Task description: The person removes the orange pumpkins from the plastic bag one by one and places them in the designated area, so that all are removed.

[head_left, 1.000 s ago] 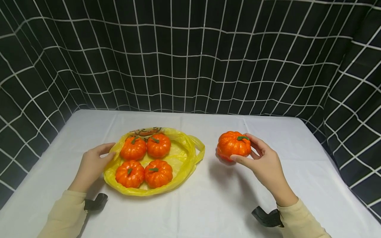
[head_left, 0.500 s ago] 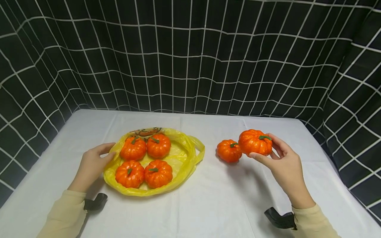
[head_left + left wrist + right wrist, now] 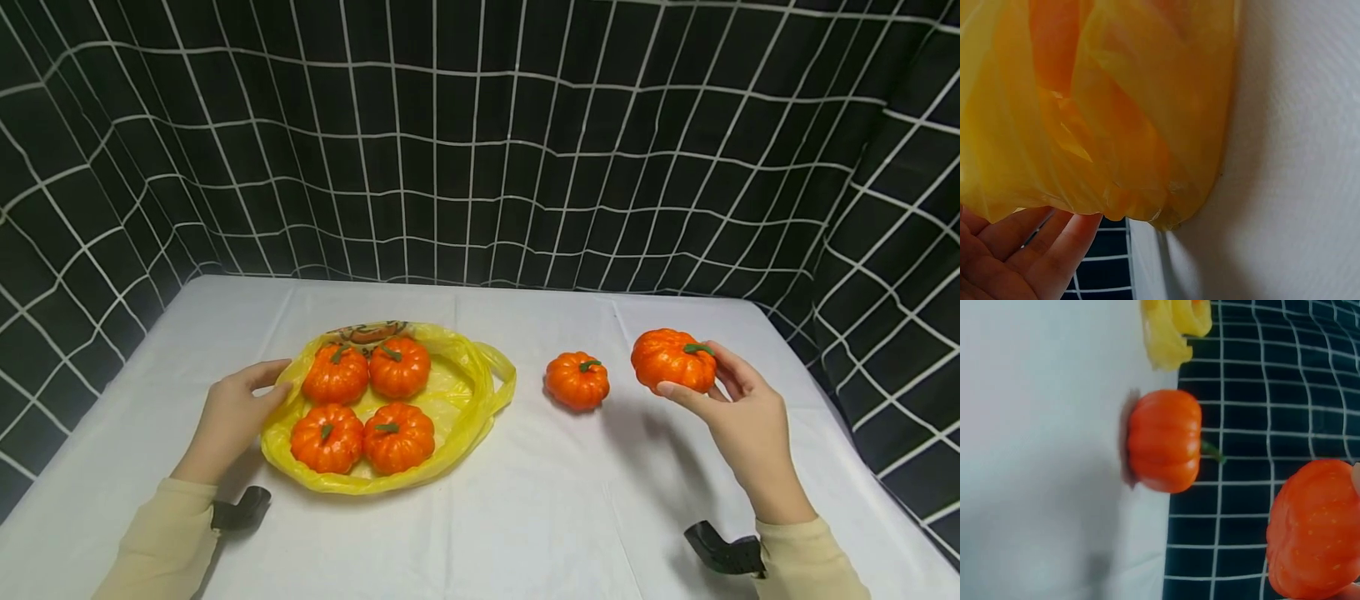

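On the left of the table lies a yellow plastic bag, its mouth spread wide around several small orange pumpkins with green stems. At the bag's left rim my left hand holds the plastic between thumb and fingers; the bag covers the fingertips in the left wrist view. My right hand grips a larger orange pumpkin from its right side, above the table. To the left of that hand, a smaller pumpkin sits on the tabletop, also visible as a pumpkin in the right wrist view.
A white cloth covers the table. Black fabric with a white grid surrounds its back and sides. The bag's handle loop reaches right, toward the small pumpkin.
The right hand has carried the larger pumpkin to the right, uncovering the small pumpkin that was mostly hidden behind it. Left hand and bag stay in place.
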Motion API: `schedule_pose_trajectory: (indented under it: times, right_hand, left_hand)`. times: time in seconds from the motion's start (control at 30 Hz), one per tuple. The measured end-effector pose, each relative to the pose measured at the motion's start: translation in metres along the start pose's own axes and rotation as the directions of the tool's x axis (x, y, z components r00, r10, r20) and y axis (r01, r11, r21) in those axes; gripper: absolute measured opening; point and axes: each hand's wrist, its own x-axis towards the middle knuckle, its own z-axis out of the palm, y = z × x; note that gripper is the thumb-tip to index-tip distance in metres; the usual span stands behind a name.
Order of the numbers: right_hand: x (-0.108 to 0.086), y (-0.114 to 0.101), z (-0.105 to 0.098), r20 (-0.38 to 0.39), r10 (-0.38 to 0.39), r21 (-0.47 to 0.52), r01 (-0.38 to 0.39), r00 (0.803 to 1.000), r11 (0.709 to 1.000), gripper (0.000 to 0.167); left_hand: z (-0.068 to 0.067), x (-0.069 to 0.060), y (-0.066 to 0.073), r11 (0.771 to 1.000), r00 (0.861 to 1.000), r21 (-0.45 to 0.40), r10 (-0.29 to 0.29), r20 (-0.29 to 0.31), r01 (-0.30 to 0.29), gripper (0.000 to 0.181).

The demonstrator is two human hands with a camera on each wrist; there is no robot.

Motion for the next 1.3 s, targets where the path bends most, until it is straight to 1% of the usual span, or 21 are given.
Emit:
schedule_pose_trajectory:
  times: [0.17,0.4,0.6,0.97,1.3]
  right_hand:
    - [0.007,0.009,-0.001,-0.008,0.041,0.007,-0.041,0.999,0.999,0.091]
    - [0.016,0.022,-0.001,-0.009,0.076,-0.025,-0.076,0.997,0.997,0.093]
    - [0.026,0.032,0.001,0.008,0.099,-0.038,-0.099,0.995,0.994,0.092]
    - [0.042,0.043,0.008,0.068,0.148,-0.037,-0.146,0.987,0.989,0.095]
    - [0.047,0.046,0.013,0.093,0.136,-0.051,-0.131,0.986,0.99,0.092]
  left_hand:
    - [0.0,0.0,0.0,1.0,1.0,-0.002,-0.002,0.002,0.002,0.049]
    - [0.0,0.0,0.001,1.0,1.0,-0.002,-0.001,-0.001,0.001,0.048]
    - [0.0,0.0,0.001,1.0,1.0,-0.001,0.003,-0.005,-0.003,0.048]
    - [0.0,-0.001,0.0,1.0,1.0,-0.002,0.01,-0.01,-0.01,0.048]
    - [0.0,0.0,0.001,1.0,1.0,-0.006,-0.002,-0.001,0.002,0.048]
